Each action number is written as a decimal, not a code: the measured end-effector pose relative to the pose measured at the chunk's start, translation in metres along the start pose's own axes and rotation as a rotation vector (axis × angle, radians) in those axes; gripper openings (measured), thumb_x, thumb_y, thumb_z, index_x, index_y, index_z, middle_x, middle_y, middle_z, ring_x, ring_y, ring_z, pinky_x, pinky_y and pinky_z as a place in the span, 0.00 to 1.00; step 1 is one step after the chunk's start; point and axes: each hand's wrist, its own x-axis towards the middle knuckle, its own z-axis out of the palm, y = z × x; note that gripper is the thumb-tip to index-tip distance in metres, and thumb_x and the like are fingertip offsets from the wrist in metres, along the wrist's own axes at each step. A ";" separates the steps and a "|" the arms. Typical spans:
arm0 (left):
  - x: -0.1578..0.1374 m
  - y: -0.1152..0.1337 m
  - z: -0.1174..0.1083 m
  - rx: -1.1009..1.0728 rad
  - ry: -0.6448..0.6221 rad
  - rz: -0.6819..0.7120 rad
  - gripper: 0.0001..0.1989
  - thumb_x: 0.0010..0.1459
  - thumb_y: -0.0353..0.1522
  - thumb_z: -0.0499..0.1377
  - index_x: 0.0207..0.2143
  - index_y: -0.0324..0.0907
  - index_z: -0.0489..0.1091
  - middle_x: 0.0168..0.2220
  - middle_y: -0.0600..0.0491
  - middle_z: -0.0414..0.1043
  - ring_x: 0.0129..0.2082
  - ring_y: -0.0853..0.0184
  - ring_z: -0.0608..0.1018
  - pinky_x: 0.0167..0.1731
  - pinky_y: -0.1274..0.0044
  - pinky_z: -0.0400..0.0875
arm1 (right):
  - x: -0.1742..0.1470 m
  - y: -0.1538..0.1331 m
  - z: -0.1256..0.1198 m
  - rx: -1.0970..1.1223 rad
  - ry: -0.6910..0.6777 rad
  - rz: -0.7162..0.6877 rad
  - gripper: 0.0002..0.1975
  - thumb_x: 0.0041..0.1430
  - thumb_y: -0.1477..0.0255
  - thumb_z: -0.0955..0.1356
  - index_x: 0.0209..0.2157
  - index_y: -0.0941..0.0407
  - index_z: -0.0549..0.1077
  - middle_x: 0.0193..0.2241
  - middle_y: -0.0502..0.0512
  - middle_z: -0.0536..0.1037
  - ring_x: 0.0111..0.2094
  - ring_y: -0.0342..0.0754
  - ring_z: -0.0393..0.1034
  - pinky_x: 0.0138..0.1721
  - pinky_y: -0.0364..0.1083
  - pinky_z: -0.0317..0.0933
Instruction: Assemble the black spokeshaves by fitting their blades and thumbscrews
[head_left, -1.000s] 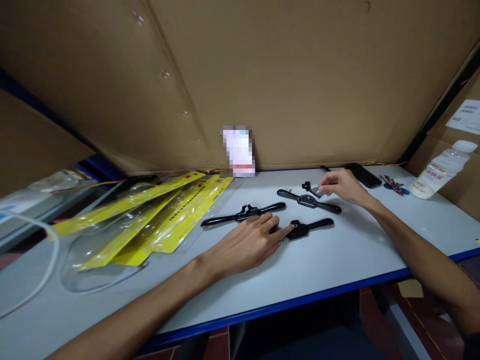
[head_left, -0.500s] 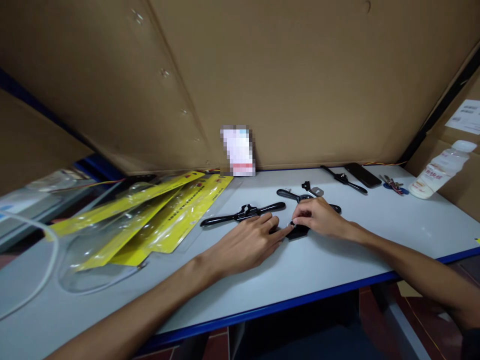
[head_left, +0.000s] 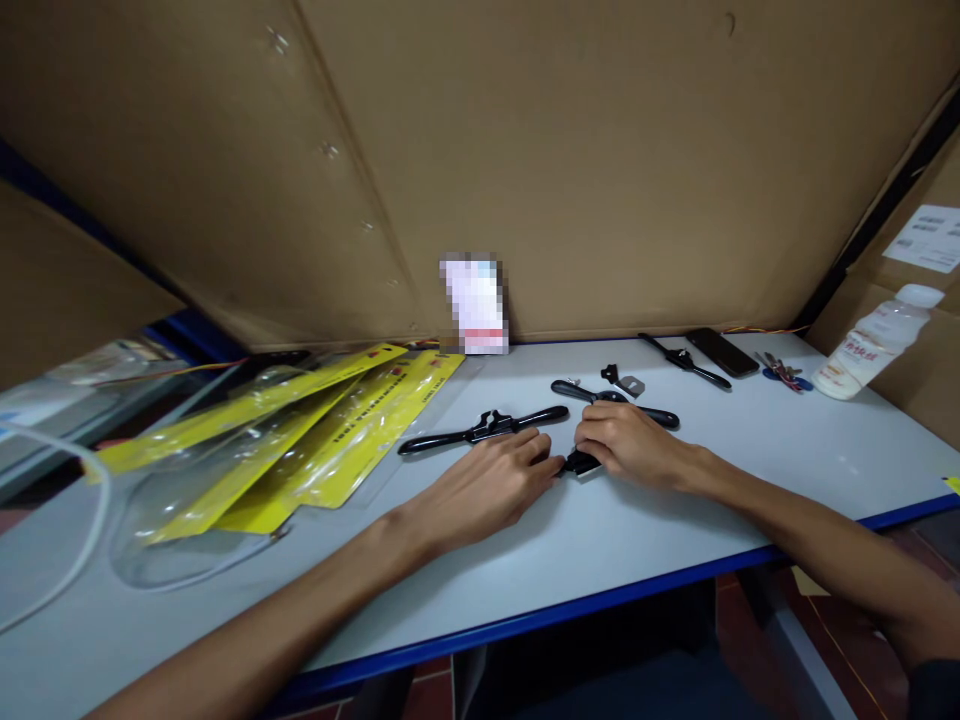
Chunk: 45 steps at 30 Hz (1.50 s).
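A black spokeshave (head_left: pixel 582 463) lies low over the table in front of me, its middle showing between my hands. My left hand (head_left: pixel 499 478) pinches its left end between thumb and fingers. Curled over its body from the right is my right hand (head_left: pixel 634 445), hiding most of that side; whatever small part the fingertips touch is out of sight. Just behind my left hand rests another black spokeshave (head_left: pixel 491 427). Beyond my right hand is a third spokeshave (head_left: pixel 660 416), partly covered, with a small black clamp piece (head_left: pixel 609 374) and a flat metal blade (head_left: pixel 633 386) behind it.
Yellow-carded clear packages (head_left: pixel 360 430) spread over the left side, near a white cable (head_left: pixel 105 500). At the back right lie one more spokeshave (head_left: pixel 684 360), a dark phone (head_left: pixel 722 353) and keys (head_left: pixel 780 371). A bottle (head_left: pixel 874 345) stands by the cardboard wall (head_left: pixel 600 170).
My left fingers have gone from an outstretched index finger to a pinch on the spokeshave's end. My right hand has turned and closed further over its body. The spokeshave has shifted slightly left.
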 end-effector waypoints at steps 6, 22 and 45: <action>-0.001 0.001 0.003 0.025 0.003 -0.003 0.12 0.68 0.24 0.51 0.38 0.38 0.74 0.34 0.49 0.71 0.31 0.64 0.75 0.31 0.72 0.70 | 0.006 -0.003 0.007 0.079 0.017 0.154 0.08 0.56 0.82 0.65 0.31 0.57 0.74 0.28 0.53 0.77 0.30 0.47 0.68 0.36 0.46 0.58; 0.000 0.003 -0.001 0.012 -0.001 0.003 0.12 0.70 0.29 0.51 0.46 0.39 0.74 0.35 0.48 0.72 0.32 0.64 0.76 0.31 0.71 0.70 | 0.003 0.010 -0.018 0.294 0.032 0.285 0.12 0.56 0.81 0.64 0.36 0.56 0.78 0.18 0.43 0.69 0.22 0.41 0.60 0.32 0.44 0.53; -0.001 0.000 0.002 0.028 0.018 0.015 0.12 0.70 0.27 0.50 0.43 0.38 0.74 0.34 0.48 0.71 0.31 0.64 0.74 0.30 0.72 0.68 | -0.011 -0.019 -0.009 -0.407 -0.022 0.264 0.20 0.67 0.56 0.68 0.41 0.62 0.76 0.34 0.61 0.81 0.32 0.52 0.72 0.27 0.47 0.47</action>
